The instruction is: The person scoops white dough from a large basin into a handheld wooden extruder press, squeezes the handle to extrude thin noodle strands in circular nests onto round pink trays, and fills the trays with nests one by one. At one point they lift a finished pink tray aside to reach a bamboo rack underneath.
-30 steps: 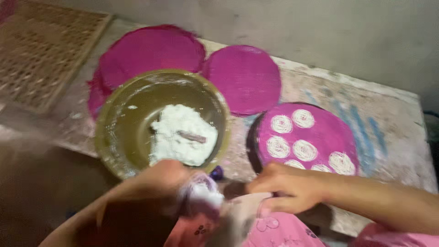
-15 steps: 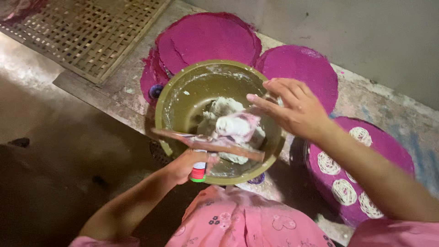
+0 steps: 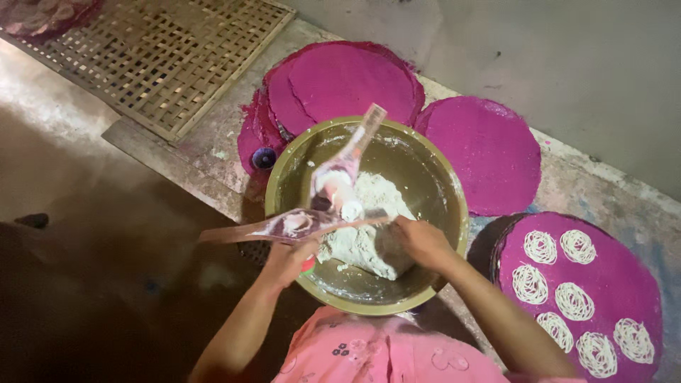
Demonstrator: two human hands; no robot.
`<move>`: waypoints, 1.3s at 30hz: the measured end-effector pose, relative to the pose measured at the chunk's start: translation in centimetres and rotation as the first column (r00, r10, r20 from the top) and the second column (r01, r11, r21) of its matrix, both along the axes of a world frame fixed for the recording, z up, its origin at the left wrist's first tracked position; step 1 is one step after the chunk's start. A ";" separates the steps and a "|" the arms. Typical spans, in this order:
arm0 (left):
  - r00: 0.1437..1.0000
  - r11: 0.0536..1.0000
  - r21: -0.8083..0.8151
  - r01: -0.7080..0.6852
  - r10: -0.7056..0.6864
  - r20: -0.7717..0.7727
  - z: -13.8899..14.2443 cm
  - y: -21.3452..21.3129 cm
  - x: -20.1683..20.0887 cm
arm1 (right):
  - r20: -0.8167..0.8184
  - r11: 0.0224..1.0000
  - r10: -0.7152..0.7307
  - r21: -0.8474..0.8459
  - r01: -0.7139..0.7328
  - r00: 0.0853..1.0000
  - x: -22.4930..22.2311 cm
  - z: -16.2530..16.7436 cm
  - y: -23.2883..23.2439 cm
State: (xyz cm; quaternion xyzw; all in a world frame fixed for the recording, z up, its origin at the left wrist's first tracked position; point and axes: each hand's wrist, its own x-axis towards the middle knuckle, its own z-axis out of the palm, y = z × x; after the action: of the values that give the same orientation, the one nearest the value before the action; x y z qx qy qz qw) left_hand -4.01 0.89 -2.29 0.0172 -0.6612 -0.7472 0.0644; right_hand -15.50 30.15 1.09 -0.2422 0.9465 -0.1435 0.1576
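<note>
Head view: large round olive-green metal bowl (image 3: 287,186) on worn concrete counter (image 3: 589,181), holding lump of pale white dough (image 3: 369,237) toward near side. Left hand (image 3: 289,257) at near-left rim of bowl, fingers (image 3: 301,245) curled tight around dough-smeared wooden press with two long handles (image 3: 333,191); one handle lying level across bowl and out past left rim, other handle tilted up and away over bowl's middle. Small red part showing just under left hand, too hidden to tell what. Right hand (image 3: 420,241) inside bowl, fingers (image 3: 397,225) bent down onto dough and touching near end of level handle; whether closed around dough or only pressing, cannot tell.

Behind bowl, stack of round magenta woven mats (image 3: 340,78), partly covered by bowl's far rim; single round magenta mat (image 3: 489,152) just right of stack, bare. Small dark blue round cap (image 3: 264,157) between stack and bowl at left. At lower right, another round magenta mat (image 3: 638,276) raised on dark base, carrying seven white coiled noodle nests (image 3: 573,301) set apart from one another. Square woven bamboo lattice tray (image 3: 156,57) at upper left, well apart from bowl. Pink patterned garment (image 3: 369,351) at bottom edge.
</note>
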 end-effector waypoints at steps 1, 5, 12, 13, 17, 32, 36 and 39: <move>0.976 0.945 -0.308 -0.115 0.050 -0.210 0.6 -0.4 -0.6 | 0.004 0.999 0.036 -0.006 -0.036 0.999 -0.1 1.3 0.6; 0.891 0.694 -0.610 -0.381 0.100 -0.442 2.1 -1.5 -2.3 | 0.069 0.995 0.090 -0.055 -0.087 0.994 1.1 4.1 -0.6; 0.927 0.855 -0.370 -0.363 0.293 -0.233 2.5 -0.6 -2.2 | -0.088 0.858 0.425 0.356 -0.370 0.901 1.8 0.0 -10.2; 0.924 0.852 -0.371 -0.369 0.292 -0.248 2.7 -0.7 -2.2 | -0.074 0.849 0.455 0.337 -0.407 0.887 2.3 -0.6 -10.4; 0.908 0.837 -0.387 -0.387 0.273 -0.317 3.3 -1.1 -2.4 | -0.015 0.749 0.569 0.423 -0.510 0.823 5.0 -1.3 -8.4; 0.899 0.540 -0.725 -0.428 0.176 -0.400 6.7 1.2 -3.5 | 0.139 0.710 0.563 -0.585 -0.391 0.814 0.7 15.4 4.9; 0.945 0.317 -0.903 -0.291 -0.051 -0.323 7.0 3.5 -2.7 | 0.436 0.970 0.190 -0.222 -0.099 0.880 0.8 16.8 3.6; 0.936 0.355 -0.919 -0.171 -0.233 -0.264 6.7 5.0 -2.6 | 0.072 0.970 0.215 0.097 -0.222 0.974 3.0 16.2 0.3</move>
State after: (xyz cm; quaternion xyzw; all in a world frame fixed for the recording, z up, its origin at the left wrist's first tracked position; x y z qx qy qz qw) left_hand -6.65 5.86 4.39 -0.1685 -0.9444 -0.2295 0.1647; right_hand -12.46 30.41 17.24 -0.3319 0.9151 -0.0827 0.2135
